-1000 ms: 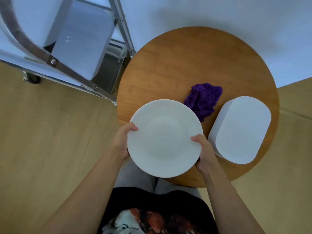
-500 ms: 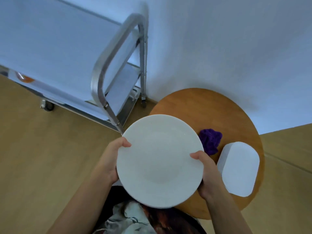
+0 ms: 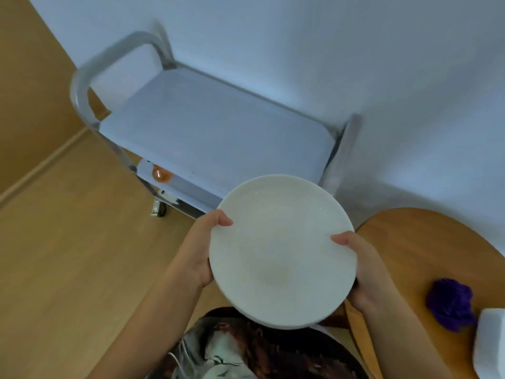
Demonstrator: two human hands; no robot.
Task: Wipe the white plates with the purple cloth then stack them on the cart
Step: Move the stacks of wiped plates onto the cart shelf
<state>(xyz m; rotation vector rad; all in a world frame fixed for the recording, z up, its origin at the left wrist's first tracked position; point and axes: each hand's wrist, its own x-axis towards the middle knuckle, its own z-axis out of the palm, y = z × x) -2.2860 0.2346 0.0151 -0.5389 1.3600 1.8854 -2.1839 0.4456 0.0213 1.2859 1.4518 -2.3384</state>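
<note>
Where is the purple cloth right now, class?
In the head view, the cloth lies bunched at the lower right on the round table, beside a white box and right of the held plate.

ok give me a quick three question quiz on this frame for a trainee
1. True or false: the purple cloth is in one of the hands.
2. Multiple choice: where is the white plate? A) on the cart's top shelf B) held in the air by both hands C) on the round table
3. Fill in: the cart stands against the ____.

Key:
1. False. It lies on the round table, beside a white block.
2. B. The left hand and right hand grip opposite edges.
3. Wall.
</note>
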